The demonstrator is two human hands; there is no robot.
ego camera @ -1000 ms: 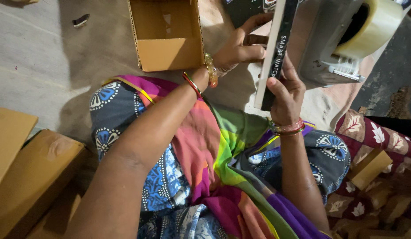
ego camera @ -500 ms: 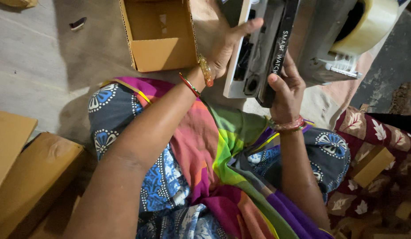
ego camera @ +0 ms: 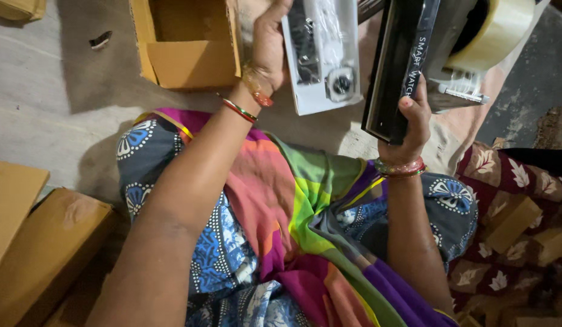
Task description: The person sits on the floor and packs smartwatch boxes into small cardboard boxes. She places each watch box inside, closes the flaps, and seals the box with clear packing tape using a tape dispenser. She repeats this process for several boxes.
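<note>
Two hands worked above the lap: the left hand [ego camera: 267, 51] had its grip closed on one white tray [ego camera: 322, 57] carrying one watch [ego camera: 341, 82], and the right hand [ego camera: 411, 118] had its grip closed on one black sleeve [ego camera: 397, 66]. One open carton [ego camera: 187, 45] sat on the floor [ego camera: 45, 91] beside the tray, one tape roll [ego camera: 496, 30] beyond the sleeve. Half a second earlier tray and sleeve touched; now they were apart.
</note>
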